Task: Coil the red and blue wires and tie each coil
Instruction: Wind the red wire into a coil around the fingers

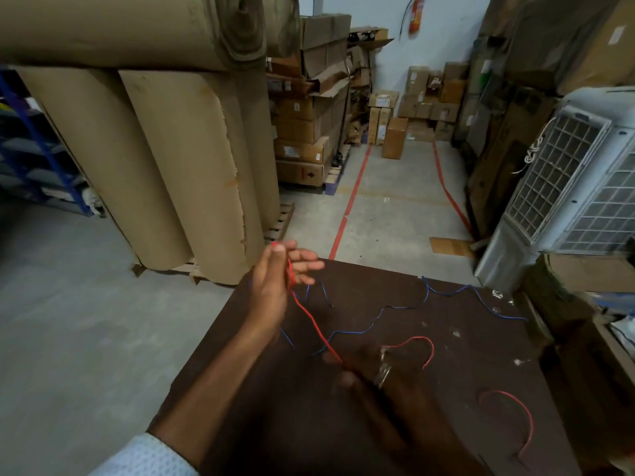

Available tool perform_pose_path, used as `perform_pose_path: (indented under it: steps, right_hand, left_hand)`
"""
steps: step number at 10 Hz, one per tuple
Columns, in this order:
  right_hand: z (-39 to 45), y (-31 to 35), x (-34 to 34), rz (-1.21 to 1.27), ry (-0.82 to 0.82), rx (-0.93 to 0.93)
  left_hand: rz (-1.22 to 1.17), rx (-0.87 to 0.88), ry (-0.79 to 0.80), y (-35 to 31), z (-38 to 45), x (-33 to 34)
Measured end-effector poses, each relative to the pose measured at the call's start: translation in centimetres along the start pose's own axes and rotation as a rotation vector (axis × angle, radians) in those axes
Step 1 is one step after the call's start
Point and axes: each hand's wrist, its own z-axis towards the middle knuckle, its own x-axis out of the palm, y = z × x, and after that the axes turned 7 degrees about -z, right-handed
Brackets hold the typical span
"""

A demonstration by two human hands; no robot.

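Left hand (275, 280) raised, thumb pinching red wire (311, 316), fingers spread, right hand (374, 369) blurred, gripping wire lower

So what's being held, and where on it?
The red wire: left hand pinches its end, right hand grips it further along.

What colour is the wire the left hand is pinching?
Red. The left hand pinches the red wire at its raised end, seen in the head view.
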Motion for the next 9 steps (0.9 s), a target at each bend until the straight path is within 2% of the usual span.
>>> perform_pose_path:
  steps: [1,2,3,4,5,6,7,8,9]
  right_hand:
    - [-1.3,-3.9,-12.8,-0.061,-0.122,-0.152]
    - [13.2,-0.9,-18.0,-0.253,-0.164,-0.318]
    - [17.8,-1.2,-23.2,-0.148,-0.333,-0.226]
    - [19.9,-3.7,-22.3,-0.081,-0.401,-0.111]
    - [21.8,-6.3,-20.8,0.031,-0.369,0.019]
    - [21.1,-7.8,-17.3,0.146,-0.244,0.121]
    - [18.6,-7.3,-12.5,0.303,-0.16,0.222]
    - [16.0,-6.0,-8.8,0.6,-0.027,0.397]
    - [13.8,-4.7,-7.3,0.791,0.069,0.452]
  left_hand:
    - [0.077,-0.057,0.116,0.4,-1.5,1.0]
    - [0.172,-0.144,0.227,0.4,-3.2,2.2]
    - [0.183,-0.216,0.366,0.6,-4.4,3.1]
    - [0.168,-0.226,0.442,0.6,-4.9,3.5]
    - [0.058,-0.24,0.459,-0.2,-4.8,3.9]
    - [-0.08,-0.297,0.416,-1.5,-4.3,4.5]
    - [-0.219,-0.274,0.384,-2.7,-3.2,4.9]
    - [-0.305,-0.238,0.315,-3.3,-1.6,4.5]
    - [-0.324,-0.14,0.158,-4.0,0.3,3.8]
